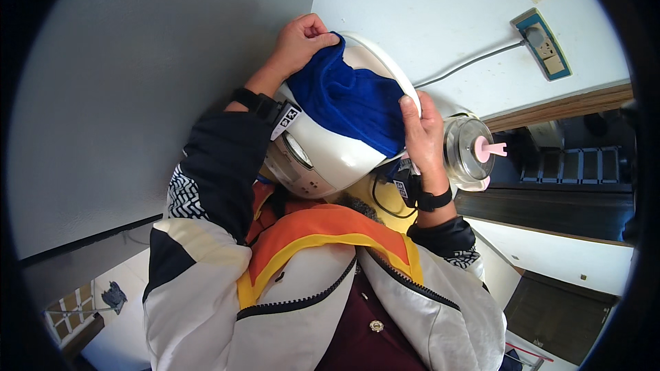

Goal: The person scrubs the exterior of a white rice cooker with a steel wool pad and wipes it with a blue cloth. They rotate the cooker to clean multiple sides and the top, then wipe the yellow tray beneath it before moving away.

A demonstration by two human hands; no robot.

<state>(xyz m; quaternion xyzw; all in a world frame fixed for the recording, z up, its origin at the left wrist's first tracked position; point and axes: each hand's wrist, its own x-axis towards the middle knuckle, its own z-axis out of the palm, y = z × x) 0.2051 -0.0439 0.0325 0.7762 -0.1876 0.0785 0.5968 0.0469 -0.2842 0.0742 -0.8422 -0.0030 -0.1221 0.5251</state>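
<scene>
A white rice cooker [340, 154] with a pinkish control panel sits before me, tilted in the view. Across its lid lies a crumpled blue cloth [356, 95]. My left hand [304, 41] pinches the far edge of this cloth between thumb and fingers, near one end of the white carrying handle [384, 59]. At the other end of the handle, my right hand [425, 126] grips it, with the thumb on top beside the cloth. The right fingertips are partly hidden behind the handle.
Close to my right hand stands a glass kettle [466, 147] with a pink lid knob. A grey cord runs to a wall socket [544, 46]. The grey panel [129, 87] rises close on the left. A yellow surface [397, 201] shows below the cooker.
</scene>
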